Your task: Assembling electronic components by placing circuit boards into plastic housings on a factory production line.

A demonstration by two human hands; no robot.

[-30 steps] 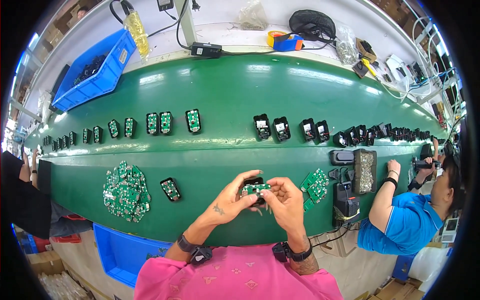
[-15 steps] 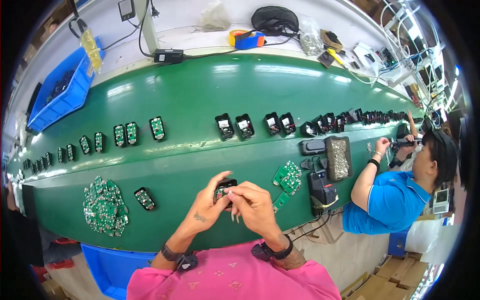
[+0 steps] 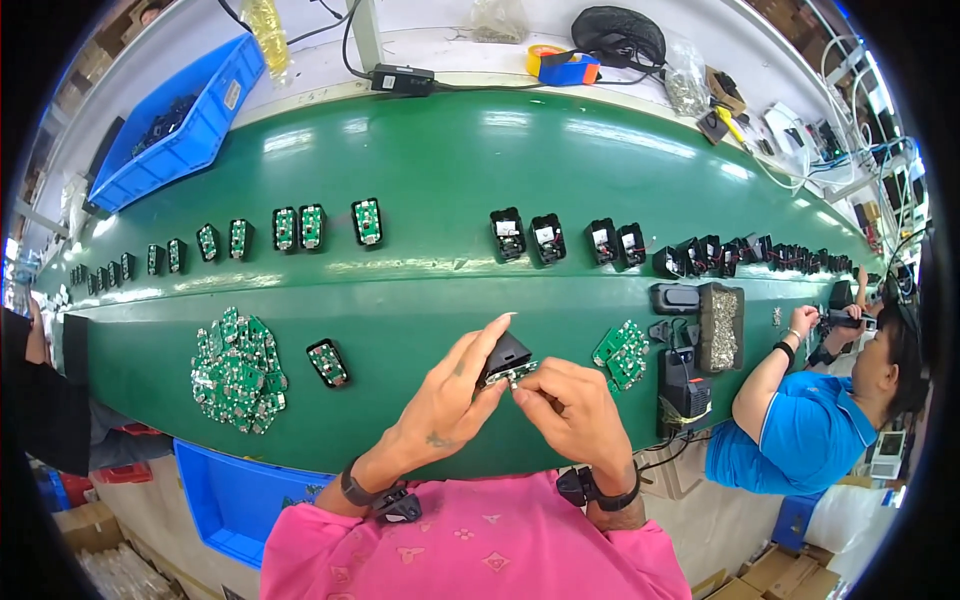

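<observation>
My left hand is closed around a small black plastic housing, which it holds tilted above the green bench. A green circuit board shows along the housing's lower side, at its opening. My right hand is pinched at this board's edge, beside a tiny pale part that is too small to name. Its fingers partly cover the board. Just beyond my right hand lies a small pile of green circuit boards. To the left rests another black housing with a board in it.
A large heap of circuit boards lies at left. Housings with boards and housings showing wires form a row behind. At right are a black device, a tray of small metal parts and a co-worker in blue.
The housing has been tipped from facing up to a slant, and the board now shows at its lower side. My right fingers have moved to the board's edge. The whole view has shifted.
</observation>
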